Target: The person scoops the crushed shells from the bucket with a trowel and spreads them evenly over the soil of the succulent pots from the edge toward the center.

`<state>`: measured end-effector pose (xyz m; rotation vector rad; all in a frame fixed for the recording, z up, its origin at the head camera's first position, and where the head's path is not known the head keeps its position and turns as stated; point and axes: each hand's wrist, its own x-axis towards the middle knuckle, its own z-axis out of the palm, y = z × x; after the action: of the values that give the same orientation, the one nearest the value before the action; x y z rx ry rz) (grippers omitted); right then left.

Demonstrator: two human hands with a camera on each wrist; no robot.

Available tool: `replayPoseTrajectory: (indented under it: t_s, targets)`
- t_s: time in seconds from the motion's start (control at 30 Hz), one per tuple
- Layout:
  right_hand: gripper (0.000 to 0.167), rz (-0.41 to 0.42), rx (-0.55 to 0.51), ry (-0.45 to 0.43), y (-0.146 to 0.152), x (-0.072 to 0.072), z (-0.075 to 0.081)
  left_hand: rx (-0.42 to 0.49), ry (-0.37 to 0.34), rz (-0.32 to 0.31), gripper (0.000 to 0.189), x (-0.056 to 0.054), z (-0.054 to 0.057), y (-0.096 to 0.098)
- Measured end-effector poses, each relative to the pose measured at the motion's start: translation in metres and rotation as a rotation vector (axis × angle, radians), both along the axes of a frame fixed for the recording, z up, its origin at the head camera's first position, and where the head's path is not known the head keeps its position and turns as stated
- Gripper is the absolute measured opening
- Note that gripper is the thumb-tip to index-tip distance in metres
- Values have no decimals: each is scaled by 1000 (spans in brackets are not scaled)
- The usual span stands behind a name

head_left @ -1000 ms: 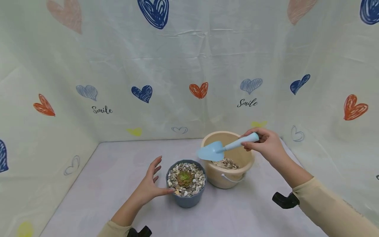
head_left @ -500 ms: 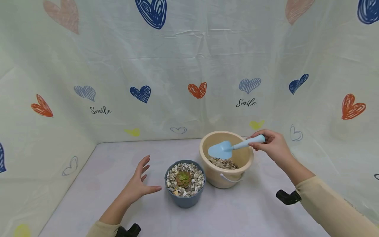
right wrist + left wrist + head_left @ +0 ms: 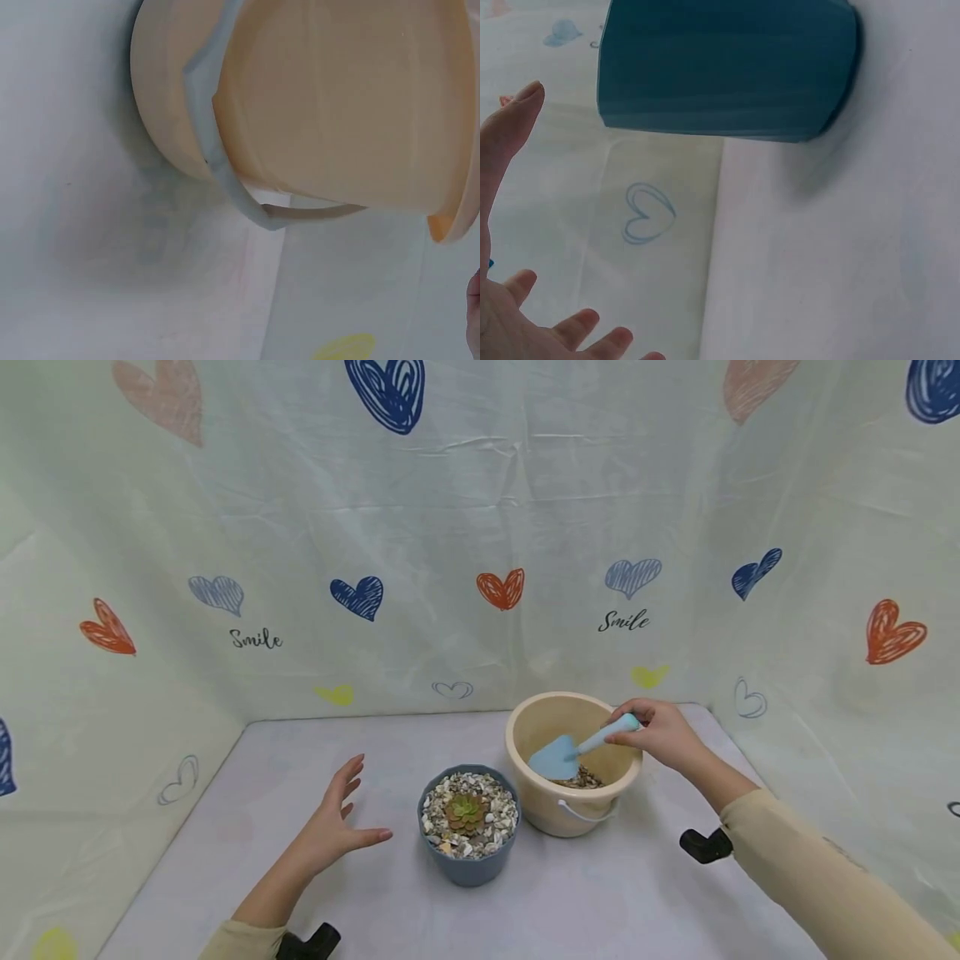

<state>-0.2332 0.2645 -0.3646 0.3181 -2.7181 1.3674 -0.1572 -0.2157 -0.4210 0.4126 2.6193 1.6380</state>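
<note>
In the head view my right hand (image 3: 656, 731) grips the handle of a light blue trowel (image 3: 555, 759) over the beige bucket (image 3: 536, 797). The trowel's blade dips inside the bucket, close to the gravel (image 3: 583, 779) at its bottom. A blue-grey pot (image 3: 470, 870) stands left of the bucket, filled with pale stones (image 3: 491, 835) around a small green and reddish succulent (image 3: 466, 812). My left hand (image 3: 330, 831) hovers left of the pot, apart from it, with thumb and fingers spread. The left wrist view shows the pot's side (image 3: 727, 67) beyond that hand.
A white handle (image 3: 217, 157) hangs down the bucket's side in the right wrist view. Pot and bucket stand close together on a white-covered table (image 3: 397, 910). A pale curtain (image 3: 427, 527) printed with hearts surrounds the table at the back and sides.
My left hand has drawn away from the pot's rim to the left. My right hand has carried the trowel from above the bucket's left rim down into the bucket.
</note>
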Motion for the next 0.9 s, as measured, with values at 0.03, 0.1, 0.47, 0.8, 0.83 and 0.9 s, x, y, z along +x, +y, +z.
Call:
replayPoseTrajectory:
  t_s: [0.03,0.1,0.47,0.8,0.83,0.9]
  targets:
    - [30,9,13,-1,-1,-2,-1,-5,0,2,112,0,-1,-1]
    - [28,33,38,-3,-4,-5,-3,-11,-2,7,112,-1,-2,-1]
    - [22,150,181,-11,-12,-17,-1,-26,-17,20,112,-1,-4,-2]
    - [21,204,280,-29,-3,-24,0,-33,-17,11,112,-2,-5,-2]
    - [21,215,288,-24,-2,-25,0,-35,-17,9,112,-2,-5,-1]
    - [21,236,303,-13,-1,-25,0,-39,-19,4,113,-2,-3,-1]
